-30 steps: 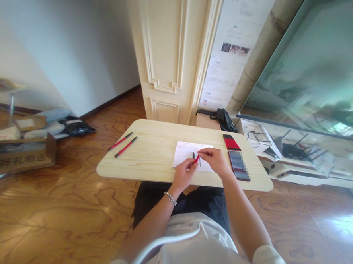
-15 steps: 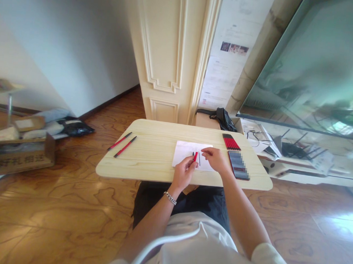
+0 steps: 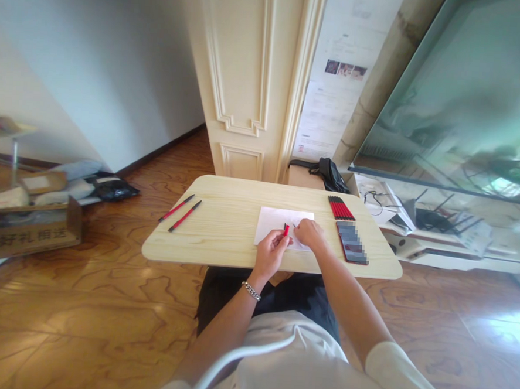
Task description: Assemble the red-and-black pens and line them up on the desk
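My left hand [image 3: 272, 248] is closed around a red pen barrel [image 3: 286, 230], held upright over a white sheet of paper [image 3: 269, 218]. A small black part [image 3: 285, 225] shows beside the barrel. My right hand [image 3: 310, 233] is over the paper's right side, fingers curled down and pinched on a thin dark pen refill [image 3: 294, 225]. Only the refill's tip shows; the rest is hidden by the fingers. Two red pens with black ends, one of them the nearer pen [image 3: 184, 216], lie slanted at the table's left.
A row of several red and black pens [image 3: 341, 208] lies at the right of the pale wooden table [image 3: 222, 239]. Nearer me is a phone [image 3: 351, 242] with a blurred screen. A cardboard box [image 3: 33, 230] stands on the floor at left.
My right hand has come down and left onto the thin refill, which lay in plain sight on the paper before. My left hand still holds the red barrel in nearly the same place.
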Demonstrator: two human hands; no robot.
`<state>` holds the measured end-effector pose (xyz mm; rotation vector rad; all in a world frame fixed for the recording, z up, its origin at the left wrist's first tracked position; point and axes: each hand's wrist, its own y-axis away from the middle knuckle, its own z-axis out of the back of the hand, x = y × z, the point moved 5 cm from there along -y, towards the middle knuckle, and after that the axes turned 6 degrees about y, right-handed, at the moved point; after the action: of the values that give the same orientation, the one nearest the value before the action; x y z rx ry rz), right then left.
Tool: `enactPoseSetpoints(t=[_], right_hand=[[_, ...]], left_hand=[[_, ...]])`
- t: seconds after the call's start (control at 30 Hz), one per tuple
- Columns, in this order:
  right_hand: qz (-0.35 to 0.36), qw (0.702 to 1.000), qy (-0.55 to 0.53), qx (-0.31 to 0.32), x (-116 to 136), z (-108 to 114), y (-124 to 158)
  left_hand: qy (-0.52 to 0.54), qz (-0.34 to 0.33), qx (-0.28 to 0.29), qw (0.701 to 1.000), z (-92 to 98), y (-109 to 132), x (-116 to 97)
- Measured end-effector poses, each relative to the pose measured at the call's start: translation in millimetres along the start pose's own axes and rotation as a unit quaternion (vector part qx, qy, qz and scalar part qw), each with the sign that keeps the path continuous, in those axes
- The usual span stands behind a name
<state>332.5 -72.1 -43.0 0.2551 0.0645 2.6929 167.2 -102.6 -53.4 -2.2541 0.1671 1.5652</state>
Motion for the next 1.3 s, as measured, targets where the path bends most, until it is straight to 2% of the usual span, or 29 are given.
enactPoseSetpoints(t=[0.1,0.17,0.27,0.37,0.43,0.53,0.67,0.97,1.3], right_hand=[[0.029,0.996,-0.088,-0.01,-3.6,2.8,-1.3],[0.058,0.973,-0.224,-0.015,-4.9,9.0,0.2],[0.091,0.889,-0.446,-0.041,-4.7,28.1,8.4],[0.123,0.811,-0.567,-0.083,0.2,52.5,23.0],[0.129,0.778,-0.605,-0.105,4.6,64.8,32.3],[0.132,0.754,-0.631,-0.124,10.5,73.4,41.0],[0.144,0.761,-0.621,-0.118,15.5,70.3,43.7],[0.18,0.835,-0.513,-0.087,19.5,38.4,47.6],[0.2,0.84,-0.502,-0.054,17.1,36.3,46.3]], left_hand=[[0.005,-0.005,0.002,1.0,0.0,0.3,-0.7],[0.009,-0.004,0.002,1.0,-0.1,0.2,0.3],[0.014,-0.002,0.0,1.0,-0.3,-0.4,3.5],[0.002,-0.005,-0.001,1.0,0.5,-1.1,7.3],[-0.016,-0.009,-0.002,1.0,1.6,-1.5,9.3],[-0.04,-0.019,0.003,0.999,2.6,-1.6,10.3],[-0.059,-0.03,0.006,0.998,2.8,-1.5,9.7],[-0.039,-0.025,0.009,0.999,2.0,-1.4,9.8],[-0.019,-0.012,0.02,1.0,2.4,-1.7,15.0]])
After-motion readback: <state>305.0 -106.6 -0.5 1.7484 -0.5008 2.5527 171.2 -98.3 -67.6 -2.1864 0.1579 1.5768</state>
